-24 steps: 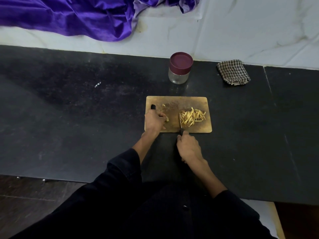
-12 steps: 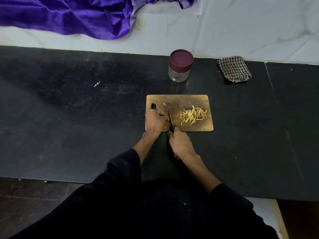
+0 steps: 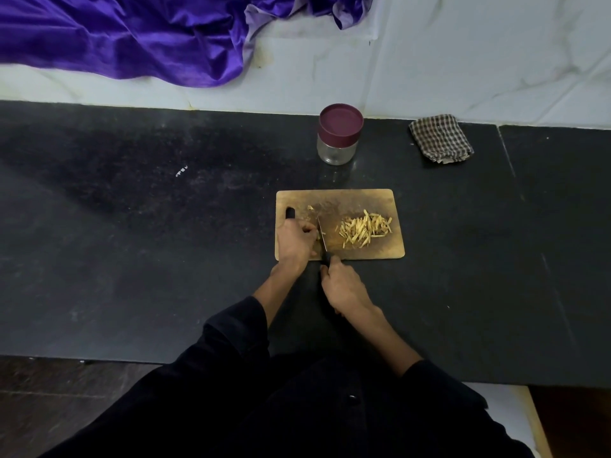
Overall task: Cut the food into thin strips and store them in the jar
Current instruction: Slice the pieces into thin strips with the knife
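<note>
A wooden cutting board (image 3: 350,198) lies on the black counter. A pile of thin pale strips (image 3: 363,229) sits on its right half. My left hand (image 3: 294,241) rests on the board's left side, its fingers pinching a small uncut piece of food that is mostly hidden. My right hand (image 3: 342,285) grips the dark handle of a knife (image 3: 321,234), whose blade stands on the board right beside my left fingertips. A glass jar (image 3: 338,150) with a maroon lid on it stands behind the board, closed.
A folded checked cloth (image 3: 441,138) lies at the back right of the black counter (image 3: 132,242). Purple fabric (image 3: 132,34) is draped on the white ledge behind. A few food scraps lie near the board's upper left.
The knife has swung from beside the strip pile to the left, up against my left fingers. My right hand moved left with it. My left hand stayed on the food.
</note>
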{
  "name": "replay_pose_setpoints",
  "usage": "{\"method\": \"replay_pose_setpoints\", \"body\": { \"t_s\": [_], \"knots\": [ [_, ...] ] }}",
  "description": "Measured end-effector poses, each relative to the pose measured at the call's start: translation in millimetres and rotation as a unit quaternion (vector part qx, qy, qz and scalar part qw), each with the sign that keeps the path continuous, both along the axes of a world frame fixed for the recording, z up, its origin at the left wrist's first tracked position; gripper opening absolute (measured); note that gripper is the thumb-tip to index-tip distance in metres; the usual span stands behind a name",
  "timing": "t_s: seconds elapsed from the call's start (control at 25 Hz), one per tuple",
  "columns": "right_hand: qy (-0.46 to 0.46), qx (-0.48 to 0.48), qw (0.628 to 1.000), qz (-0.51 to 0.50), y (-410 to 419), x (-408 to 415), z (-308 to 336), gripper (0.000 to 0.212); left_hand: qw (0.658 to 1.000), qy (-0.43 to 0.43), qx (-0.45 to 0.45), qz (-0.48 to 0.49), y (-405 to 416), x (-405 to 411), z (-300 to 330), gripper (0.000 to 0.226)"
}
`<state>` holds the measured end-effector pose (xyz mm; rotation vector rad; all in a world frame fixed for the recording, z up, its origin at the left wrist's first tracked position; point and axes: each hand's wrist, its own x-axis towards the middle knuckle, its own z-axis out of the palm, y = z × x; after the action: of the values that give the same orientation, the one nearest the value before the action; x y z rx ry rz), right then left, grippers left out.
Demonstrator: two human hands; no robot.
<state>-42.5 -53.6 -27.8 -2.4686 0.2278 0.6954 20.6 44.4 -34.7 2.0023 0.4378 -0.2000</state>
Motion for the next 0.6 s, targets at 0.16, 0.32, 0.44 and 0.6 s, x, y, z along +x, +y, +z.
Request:
{"method": "replay_pose_setpoints", "body": {
  "t_s": [0.16, 0.32, 0.44, 0.6],
  "knots": [
    [0.013, -0.026, 0.999, 0.017, -3.2, -9.0, -0.4, 0.030, 1.000, 0.006, 0.003, 0.006, -0.7, 0.0, -0.1, 0.009],
    [0.005, -0.034, 0.999, 0.017, -7.2, -13.7, 2.7, 0.030, 1.000, 0.016, 0.012, 0.008, 1.1, 1.8, -3.3, 0.008],
    [-0.007, -0.036, 0.999, -0.012, -14.3, -11.5, 3.3, 0.030, 1.000, 0.015, 0.019, 0.016, 0.3, 0.9, -3.1, 0.009],
    [-0.013, -0.031, 0.998, -0.052, -21.9, -8.5, 4.2, 0.033, 1.000, 0.009, 0.015, 0.008, 0.1, -0.9, -2.4, 0.009]
  ]
}}
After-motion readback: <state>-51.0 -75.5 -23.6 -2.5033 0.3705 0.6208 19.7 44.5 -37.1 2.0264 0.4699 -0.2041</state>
